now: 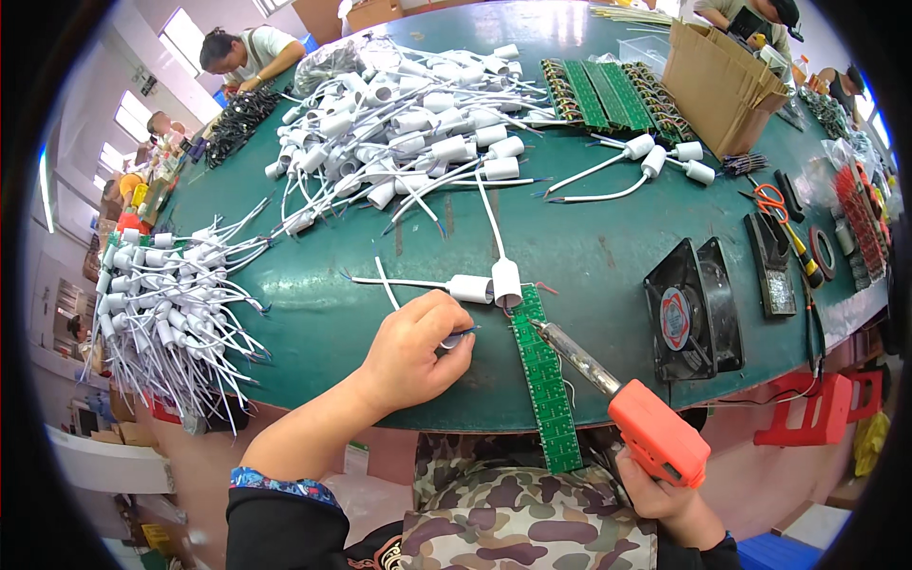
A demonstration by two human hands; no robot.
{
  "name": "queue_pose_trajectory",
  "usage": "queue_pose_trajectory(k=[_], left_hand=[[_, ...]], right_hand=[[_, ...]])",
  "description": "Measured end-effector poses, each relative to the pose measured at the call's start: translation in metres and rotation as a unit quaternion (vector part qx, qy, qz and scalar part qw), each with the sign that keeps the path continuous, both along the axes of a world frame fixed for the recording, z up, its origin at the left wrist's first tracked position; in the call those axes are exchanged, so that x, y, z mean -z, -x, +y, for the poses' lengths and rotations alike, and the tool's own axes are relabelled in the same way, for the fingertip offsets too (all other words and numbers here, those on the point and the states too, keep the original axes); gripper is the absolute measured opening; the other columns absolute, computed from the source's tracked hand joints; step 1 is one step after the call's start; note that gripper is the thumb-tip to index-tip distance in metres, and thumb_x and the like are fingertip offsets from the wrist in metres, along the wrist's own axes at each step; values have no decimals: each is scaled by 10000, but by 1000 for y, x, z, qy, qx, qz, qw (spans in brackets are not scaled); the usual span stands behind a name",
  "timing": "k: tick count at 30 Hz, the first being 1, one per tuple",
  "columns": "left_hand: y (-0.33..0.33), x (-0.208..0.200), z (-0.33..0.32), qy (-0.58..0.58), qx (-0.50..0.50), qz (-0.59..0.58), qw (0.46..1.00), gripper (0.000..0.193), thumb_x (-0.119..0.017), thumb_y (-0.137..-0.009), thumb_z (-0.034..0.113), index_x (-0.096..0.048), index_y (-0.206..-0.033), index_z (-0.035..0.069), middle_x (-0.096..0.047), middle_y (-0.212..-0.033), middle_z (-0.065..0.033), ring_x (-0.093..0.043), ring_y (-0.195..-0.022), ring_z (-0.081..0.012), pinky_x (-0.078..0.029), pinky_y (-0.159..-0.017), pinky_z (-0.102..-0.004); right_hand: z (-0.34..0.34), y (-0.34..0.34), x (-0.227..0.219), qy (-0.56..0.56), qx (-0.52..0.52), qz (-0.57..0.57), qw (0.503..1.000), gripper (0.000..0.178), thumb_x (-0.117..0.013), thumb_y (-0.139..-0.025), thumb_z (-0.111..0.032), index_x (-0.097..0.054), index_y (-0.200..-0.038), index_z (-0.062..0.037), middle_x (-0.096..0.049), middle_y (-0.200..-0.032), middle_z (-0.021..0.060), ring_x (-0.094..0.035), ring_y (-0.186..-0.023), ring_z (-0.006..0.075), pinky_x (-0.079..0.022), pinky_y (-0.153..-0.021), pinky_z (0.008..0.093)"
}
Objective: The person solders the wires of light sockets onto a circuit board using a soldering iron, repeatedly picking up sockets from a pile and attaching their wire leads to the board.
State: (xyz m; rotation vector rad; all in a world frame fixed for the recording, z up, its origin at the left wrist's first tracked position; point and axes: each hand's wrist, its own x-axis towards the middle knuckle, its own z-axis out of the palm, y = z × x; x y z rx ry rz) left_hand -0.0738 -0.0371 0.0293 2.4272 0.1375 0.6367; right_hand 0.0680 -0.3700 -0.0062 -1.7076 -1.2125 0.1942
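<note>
My left hand (410, 353) is closed, pinching a white cable (386, 283) near its stripped dark wire tips, just left of a long green circuit board strip (549, 394). My right hand (655, 494) is wrapped round the handle of a red soldering gun (657, 432). Its metal tip points up and left, at or just over the board's upper part; contact is hard to tell. At the board's far end stands a white lamp socket (506, 275) with its cable running away from me. Another white socket (470, 288) lies on its side beside it.
A big heap of white corded sockets (408, 123) covers the far table; another pile (157, 304) sits left. Stacked green boards (608, 95) and a cardboard box (722, 81) stand far right. A black fan (693, 312), scissors (771, 201) and pliers (813, 328) lie right. Other people work around the table.
</note>
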Motion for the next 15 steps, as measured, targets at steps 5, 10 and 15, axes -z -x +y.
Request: queue_pose_trajectory(k=[5,10,15], left_hand=[[-6,10,-3,-7,2,-23,1000,175,-700,-799,-61,-604,-929,6,-606,-872,-135,-605,-747,-279,-494,-645,-360],[-18,20,-10,-41,-5,-61,997,195,-717,-773,-62,-621,-924,16,-616,-898,-128,-608,-782,-298,-498,-667,-378],[-25,30,-18,-109,-17,-87,990,238,-757,-717,-40,-648,-914,39,-622,-970,-102,-610,-859,-301,-493,-726,-406]], right_hand=[[2,1,-1,-2,2,3,1000,417,-776,-743,-66,-655,-1134,14,-693,-1035,152,-704,-799,289,-590,-750,372],[9,-4,1,-29,-11,-21,999,478,-780,-763,-69,-620,-1199,43,-699,-1028,147,-707,-758,261,-587,-730,355],[15,-7,1,-35,-16,-32,999,496,-785,-775,-77,-610,-1216,68,-705,-1004,143,-708,-739,249,-587,-717,351]])
